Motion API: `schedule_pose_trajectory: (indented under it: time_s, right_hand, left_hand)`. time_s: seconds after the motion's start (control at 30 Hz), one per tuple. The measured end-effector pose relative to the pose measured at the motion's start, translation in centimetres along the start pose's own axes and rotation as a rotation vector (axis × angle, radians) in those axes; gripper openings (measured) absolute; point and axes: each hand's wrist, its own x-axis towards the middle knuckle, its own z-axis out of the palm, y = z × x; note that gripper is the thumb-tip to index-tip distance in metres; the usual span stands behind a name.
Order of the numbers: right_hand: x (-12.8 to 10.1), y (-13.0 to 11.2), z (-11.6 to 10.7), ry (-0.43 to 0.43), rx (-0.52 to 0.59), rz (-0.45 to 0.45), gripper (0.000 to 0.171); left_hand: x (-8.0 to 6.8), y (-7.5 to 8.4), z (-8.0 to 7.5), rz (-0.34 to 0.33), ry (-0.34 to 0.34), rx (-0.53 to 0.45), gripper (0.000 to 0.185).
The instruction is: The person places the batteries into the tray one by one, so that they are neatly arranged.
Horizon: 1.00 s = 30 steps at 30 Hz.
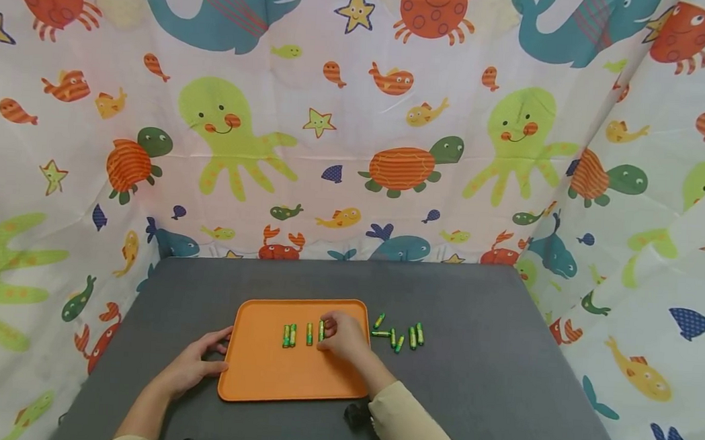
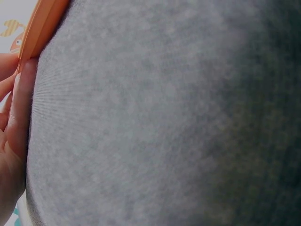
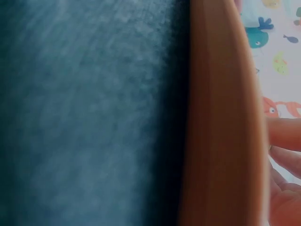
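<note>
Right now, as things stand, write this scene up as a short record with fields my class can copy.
Surface: grey table
Tray: orange, on the table
On tray: four small green cylinders, roughly parallel
Off tray: more green cylinders, right of it
Left hand: touching the tray's left rim
Right hand: pinching the rightmost cylinder on the tray
Backdrop: sea-animal sheet

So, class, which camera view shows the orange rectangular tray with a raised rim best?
The head view: it shows the tray nearly whole, the right hand covering only a little. The left wrist view has just an edge strip at upper left; the right wrist view, only a blurred side wall.
</note>
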Motion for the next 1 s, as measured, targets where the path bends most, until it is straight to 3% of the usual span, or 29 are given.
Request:
schedule_pose_trajectory:
  time_s: [0.3, 1.0]
  right_hand:
    - [0.2, -0.9, 0.8, -0.056, -0.012, -0.009, 0.056]
    - [-0.1, -1.3, 1.7, -0.073, 0.058, -0.023, 0.065]
  left_hand:
    - [0.1, -0.1, 0.0, -0.008, 0.006, 0.017, 0.081]
    - [0.1, -0.2, -0.1, 0.003, 0.004, 0.032, 0.081]
